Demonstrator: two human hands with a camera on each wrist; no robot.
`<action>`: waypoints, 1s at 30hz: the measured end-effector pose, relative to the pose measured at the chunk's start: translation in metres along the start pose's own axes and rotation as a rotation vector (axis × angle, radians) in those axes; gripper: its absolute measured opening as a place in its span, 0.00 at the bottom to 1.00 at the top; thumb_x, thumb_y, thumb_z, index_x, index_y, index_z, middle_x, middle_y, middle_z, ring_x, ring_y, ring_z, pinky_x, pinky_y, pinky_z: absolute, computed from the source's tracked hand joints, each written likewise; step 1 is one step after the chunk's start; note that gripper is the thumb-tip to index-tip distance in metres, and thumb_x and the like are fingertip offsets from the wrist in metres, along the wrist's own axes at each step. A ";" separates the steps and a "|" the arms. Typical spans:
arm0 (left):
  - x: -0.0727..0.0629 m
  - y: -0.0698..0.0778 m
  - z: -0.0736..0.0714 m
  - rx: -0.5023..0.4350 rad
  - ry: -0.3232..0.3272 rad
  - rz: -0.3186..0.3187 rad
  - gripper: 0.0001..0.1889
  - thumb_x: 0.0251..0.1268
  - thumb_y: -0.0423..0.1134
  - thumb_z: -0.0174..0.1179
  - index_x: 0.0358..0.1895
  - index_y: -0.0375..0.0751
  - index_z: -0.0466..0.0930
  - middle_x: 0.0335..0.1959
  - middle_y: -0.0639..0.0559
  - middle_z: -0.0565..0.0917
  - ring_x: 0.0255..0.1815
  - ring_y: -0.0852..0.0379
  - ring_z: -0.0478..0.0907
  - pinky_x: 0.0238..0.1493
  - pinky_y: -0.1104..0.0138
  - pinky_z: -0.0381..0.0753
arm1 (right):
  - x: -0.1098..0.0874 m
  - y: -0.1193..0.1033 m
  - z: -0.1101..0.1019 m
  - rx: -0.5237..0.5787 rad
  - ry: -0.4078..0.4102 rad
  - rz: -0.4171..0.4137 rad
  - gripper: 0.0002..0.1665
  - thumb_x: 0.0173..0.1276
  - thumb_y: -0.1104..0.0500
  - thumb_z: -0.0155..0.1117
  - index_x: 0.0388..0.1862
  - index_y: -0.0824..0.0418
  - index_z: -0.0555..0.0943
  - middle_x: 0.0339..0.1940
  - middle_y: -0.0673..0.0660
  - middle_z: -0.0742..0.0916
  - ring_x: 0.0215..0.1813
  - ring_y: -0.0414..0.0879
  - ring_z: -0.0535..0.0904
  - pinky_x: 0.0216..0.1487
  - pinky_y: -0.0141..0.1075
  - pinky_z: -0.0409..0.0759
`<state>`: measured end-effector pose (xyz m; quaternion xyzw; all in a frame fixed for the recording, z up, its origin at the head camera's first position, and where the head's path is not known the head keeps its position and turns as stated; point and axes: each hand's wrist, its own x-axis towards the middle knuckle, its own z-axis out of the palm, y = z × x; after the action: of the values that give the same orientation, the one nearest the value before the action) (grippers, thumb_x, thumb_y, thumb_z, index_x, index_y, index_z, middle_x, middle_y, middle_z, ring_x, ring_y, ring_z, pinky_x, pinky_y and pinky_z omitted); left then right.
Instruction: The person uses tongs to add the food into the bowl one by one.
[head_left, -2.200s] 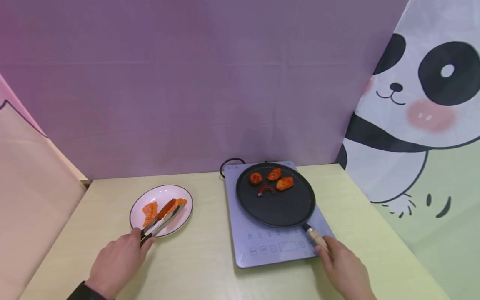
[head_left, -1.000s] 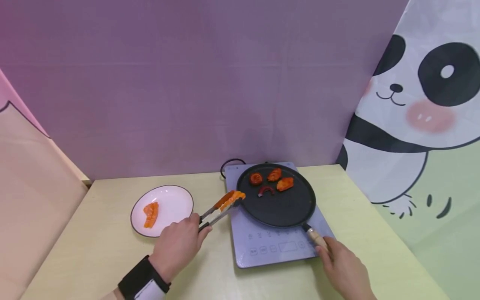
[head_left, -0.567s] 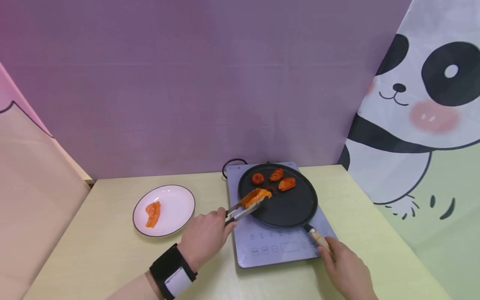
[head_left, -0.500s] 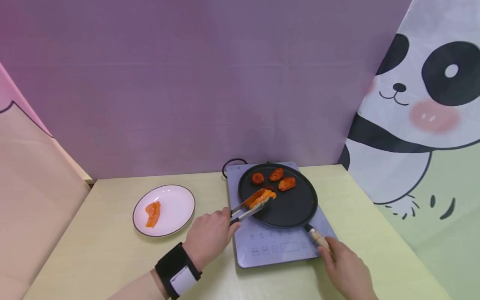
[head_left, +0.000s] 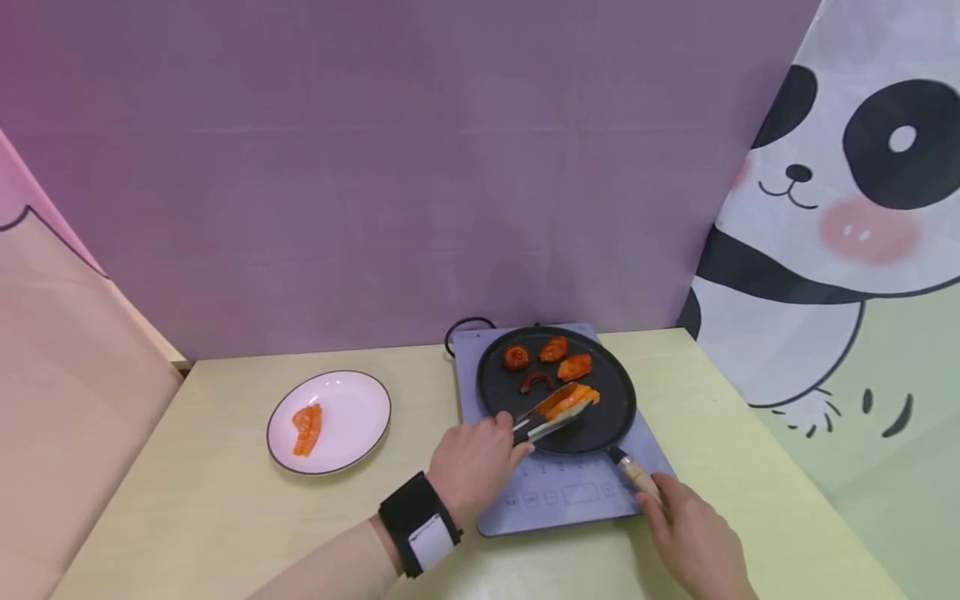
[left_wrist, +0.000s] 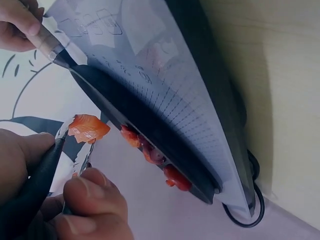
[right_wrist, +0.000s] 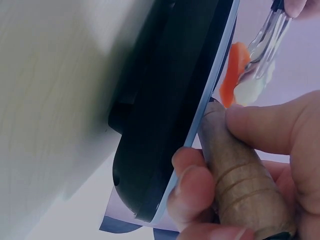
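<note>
My left hand [head_left: 474,462] grips metal tongs [head_left: 534,428] with dark handles. Between their tips is an orange slice of salmon-like meat [head_left: 576,398], which hangs above the black flat pan [head_left: 502,404] in the left wrist view. My right hand [head_left: 693,533] is wrapped round the pan's wooden handle [right_wrist: 240,180], thumb along the top. In the pan sit a round red piece [head_left: 515,357], two reddish-orange browned pieces [head_left: 574,367] and a dark red curved piece [head_left: 536,381]. The tongs overlap the pan's near part in the head view.
Under the pan is a flat grey induction cooker [head_left: 517,521], with a black cord [head_left: 453,329] behind it. A white dark-rimmed plate [head_left: 352,417] at the left bears one orange slice [head_left: 306,429]. A purple cloth [head_left: 375,208] stands behind the table.
The left hand has carried the tongs and an orange slice from the plate rightward over the pan. One slice stays on the plate. The right hand keeps its hold on the handle.
</note>
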<state>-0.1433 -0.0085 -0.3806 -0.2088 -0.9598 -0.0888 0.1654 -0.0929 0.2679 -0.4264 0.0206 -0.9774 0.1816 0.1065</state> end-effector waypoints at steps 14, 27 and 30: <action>0.026 0.019 0.017 0.055 -0.018 -0.013 0.23 0.63 0.61 0.57 0.29 0.42 0.75 0.16 0.54 0.75 0.16 0.55 0.77 0.14 0.63 0.70 | 0.004 0.001 -0.001 -0.010 -0.010 0.001 0.13 0.67 0.52 0.62 0.44 0.59 0.78 0.24 0.50 0.78 0.24 0.46 0.72 0.23 0.45 0.69; 0.046 0.030 0.029 0.090 -0.057 -0.031 0.24 0.62 0.62 0.57 0.31 0.42 0.78 0.19 0.53 0.78 0.19 0.53 0.79 0.18 0.61 0.73 | 0.000 0.000 0.000 0.000 0.007 -0.002 0.12 0.67 0.52 0.62 0.44 0.58 0.78 0.25 0.50 0.79 0.25 0.45 0.73 0.23 0.45 0.70; 0.049 0.031 0.030 0.104 -0.065 -0.035 0.23 0.62 0.62 0.57 0.30 0.43 0.78 0.19 0.54 0.78 0.19 0.54 0.79 0.18 0.61 0.73 | -0.001 0.000 0.001 0.005 0.009 -0.002 0.12 0.67 0.52 0.63 0.43 0.58 0.78 0.26 0.51 0.80 0.25 0.46 0.74 0.23 0.46 0.71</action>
<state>-0.1805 0.0443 -0.3883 -0.1859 -0.9715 -0.0350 0.1429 -0.0921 0.2678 -0.4276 0.0211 -0.9764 0.1839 0.1112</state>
